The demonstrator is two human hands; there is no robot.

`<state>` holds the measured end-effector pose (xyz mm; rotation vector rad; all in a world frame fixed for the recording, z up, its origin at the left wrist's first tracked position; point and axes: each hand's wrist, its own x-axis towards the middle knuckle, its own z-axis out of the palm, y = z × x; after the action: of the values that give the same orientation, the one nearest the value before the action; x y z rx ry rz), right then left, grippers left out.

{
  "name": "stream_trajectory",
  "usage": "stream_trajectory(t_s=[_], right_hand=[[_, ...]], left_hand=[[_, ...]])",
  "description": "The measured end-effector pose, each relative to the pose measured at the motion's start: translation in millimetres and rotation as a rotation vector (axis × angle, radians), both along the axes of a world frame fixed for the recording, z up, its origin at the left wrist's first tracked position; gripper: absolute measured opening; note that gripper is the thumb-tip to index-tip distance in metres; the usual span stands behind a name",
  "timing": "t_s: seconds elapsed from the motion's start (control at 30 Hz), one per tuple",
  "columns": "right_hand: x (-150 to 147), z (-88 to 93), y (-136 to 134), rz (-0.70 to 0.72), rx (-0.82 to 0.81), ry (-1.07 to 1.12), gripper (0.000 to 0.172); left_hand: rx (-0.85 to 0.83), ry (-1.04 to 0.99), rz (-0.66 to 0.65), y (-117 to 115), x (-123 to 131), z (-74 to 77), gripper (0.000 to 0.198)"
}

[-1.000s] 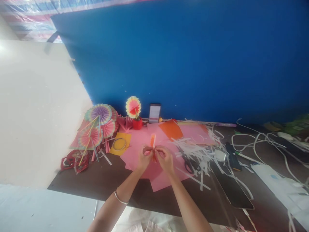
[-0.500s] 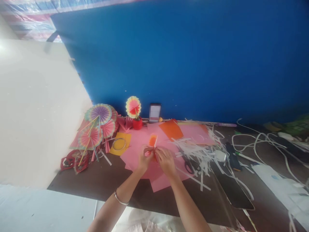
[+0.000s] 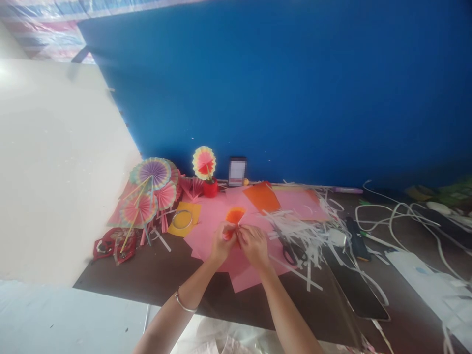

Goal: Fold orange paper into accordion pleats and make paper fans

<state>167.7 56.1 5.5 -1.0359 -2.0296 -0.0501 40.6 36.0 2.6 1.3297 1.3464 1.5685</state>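
Note:
A small pleated orange paper fan point(image 3: 235, 215) stands up between my hands, its folds spread out at the top. My left hand point(image 3: 222, 244) is closed, thumb and fingers pinching the fan's lower end. Close beside it, my right hand point(image 3: 252, 243) is closed on the same narrow end, fingertips nearly touching the left ones. A bit of white shows at the pinch, but the fingers hide most of it. Under both hands lie overlapping pink paper sheets point(image 3: 206, 246).
Finished paper fans point(image 3: 152, 175) and a fan in a red pot point(image 3: 210, 188) stand left. A bangle point(image 3: 182, 220) lies on yellow paper. To the right are white paper strips point(image 3: 298, 223), scissors point(image 3: 291, 254), a phone point(image 3: 356, 287) and white cables point(image 3: 394, 216).
The orange fan's top has spread wider. The white strip that stood up in front of it no longer shows there. Both hands stay almost in place.

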Motion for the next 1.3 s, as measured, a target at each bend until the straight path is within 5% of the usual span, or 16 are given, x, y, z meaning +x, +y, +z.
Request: stream_trajectory(t_s=[0.43, 0.93, 1.3], right_hand=[[2.6, 0.9, 2.2, 0.088, -0.145, 0.095, 0.017], [-11.1, -4.0, 4.2, 0.102, -0.526, 0.608, 0.031], [-4.0, 3.5, -0.8, 0.024, -0.133, 0.259, 0.013]], left_hand=[[-0.078, -0.165, -0.013, -1.9, 2.5, 12.6, 0.009], [-0.146, -0.358, -0.022, 2.0, 2.6, 16.0, 0.024], [-0.037, -0.157, 0.032, -1.0, 4.1, 10.3, 0.010]])
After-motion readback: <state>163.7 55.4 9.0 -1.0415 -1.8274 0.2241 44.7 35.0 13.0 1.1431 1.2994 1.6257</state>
